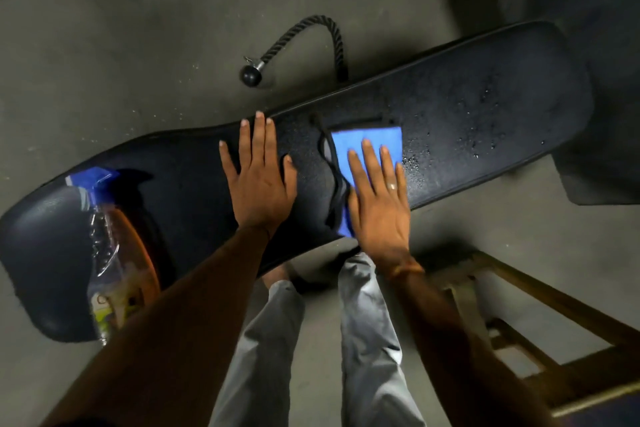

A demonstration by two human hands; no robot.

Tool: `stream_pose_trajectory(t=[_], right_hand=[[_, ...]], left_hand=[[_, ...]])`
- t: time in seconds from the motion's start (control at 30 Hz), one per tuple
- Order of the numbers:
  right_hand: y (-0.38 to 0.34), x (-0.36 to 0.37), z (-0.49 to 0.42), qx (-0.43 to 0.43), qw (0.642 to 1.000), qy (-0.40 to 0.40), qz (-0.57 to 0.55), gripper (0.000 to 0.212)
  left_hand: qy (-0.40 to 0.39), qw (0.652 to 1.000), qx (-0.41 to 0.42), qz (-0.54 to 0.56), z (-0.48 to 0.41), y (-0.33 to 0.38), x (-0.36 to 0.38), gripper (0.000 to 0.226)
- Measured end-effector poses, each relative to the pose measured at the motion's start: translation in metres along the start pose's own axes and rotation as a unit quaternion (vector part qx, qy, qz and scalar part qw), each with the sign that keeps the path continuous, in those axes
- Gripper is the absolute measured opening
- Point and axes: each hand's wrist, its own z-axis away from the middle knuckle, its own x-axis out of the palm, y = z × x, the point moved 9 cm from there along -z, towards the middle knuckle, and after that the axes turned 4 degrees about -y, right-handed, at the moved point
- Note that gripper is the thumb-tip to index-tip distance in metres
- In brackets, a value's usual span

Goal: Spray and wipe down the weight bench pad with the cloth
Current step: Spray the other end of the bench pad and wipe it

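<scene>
The long black weight bench pad (485, 107) runs from lower left to upper right, with spray droplets on its right half. A folded blue cloth (360, 146) lies flat on the pad's middle. My right hand (379, 198) presses on the cloth with straight fingers. My left hand (258, 177) rests flat on the bare pad, just left of the cloth. A clear spray bottle (107, 253) with a blue trigger head stands on the pad's left end, partly hidden by my left forearm.
A black rope handle (311, 35) with a ball end lies on the concrete floor beyond the bench. A wooden stool frame (540, 322) stands at the lower right. My grey trouser legs (363, 322) are close against the bench's near edge.
</scene>
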Motion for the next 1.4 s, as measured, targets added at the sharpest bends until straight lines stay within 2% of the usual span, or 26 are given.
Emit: stream_pose_trajectory(t=[0.1,0.27,0.37,0.43,0.5,0.63,0.73,0.8,0.87,0.97,1.1,1.17,1.3,1.33,1.4], right_hand=[[0.039,-0.003,0.001,0.037,0.999,0.002,0.012,0.062],[0.061,-0.028,-0.104,0.145,0.986,0.049,-0.062,0.059],[0.029,-0.022,-0.106,0.086,0.995,0.034,-0.029,0.060],[0.009,-0.013,-0.070,0.001,1.000,0.011,-0.002,0.063],[0.010,-0.002,-0.027,-0.036,0.999,-0.019,0.010,0.067],[0.064,-0.011,-0.017,0.049,0.999,-0.008,-0.003,0.068],[0.092,-0.031,-0.081,0.145,0.987,0.039,-0.057,0.062],[0.085,-0.037,-0.126,0.173,0.981,0.038,-0.080,0.063],[0.051,-0.034,-0.143,0.118,0.991,0.016,-0.061,0.063],[-0.001,-0.023,-0.102,-0.011,0.999,0.017,-0.030,0.065],[0.020,-0.008,-0.022,-0.053,0.999,-0.011,-0.005,0.068],[0.060,-0.011,-0.017,-0.014,0.999,-0.027,0.010,0.069],[0.108,-0.038,-0.091,0.153,0.985,0.031,-0.068,0.064],[0.102,-0.041,-0.113,0.171,0.981,0.034,-0.090,0.063],[0.067,-0.037,-0.143,0.120,0.988,0.009,-0.091,0.062]], left_hand=[[0.004,1.000,0.002,-0.006,0.001,0.002,0.000,0.067],[0.006,1.000,0.002,-0.003,0.000,0.001,0.001,0.066],[0.008,1.000,0.001,-0.004,0.000,0.002,0.001,0.066],[0.007,1.000,-0.001,-0.004,0.000,0.002,0.000,0.066],[0.005,1.000,-0.002,-0.006,-0.001,0.002,0.000,0.067],[0.008,1.000,-0.002,-0.007,0.000,0.001,0.001,0.066],[0.007,1.000,0.001,-0.008,-0.001,0.002,0.002,0.066],[0.012,1.000,-0.001,-0.012,0.000,0.002,0.002,0.066],[0.017,1.000,-0.003,-0.012,0.000,0.003,0.001,0.066],[0.020,1.000,-0.001,-0.007,-0.001,0.003,-0.001,0.067],[0.020,1.000,-0.004,-0.003,-0.001,0.003,-0.003,0.066],[0.013,1.000,-0.002,0.006,0.000,0.004,-0.002,0.066],[0.014,1.000,-0.002,0.003,0.000,0.003,-0.001,0.066],[0.013,1.000,-0.001,0.006,0.000,0.003,0.000,0.066],[0.015,1.000,-0.003,0.009,-0.001,0.003,0.000,0.066]])
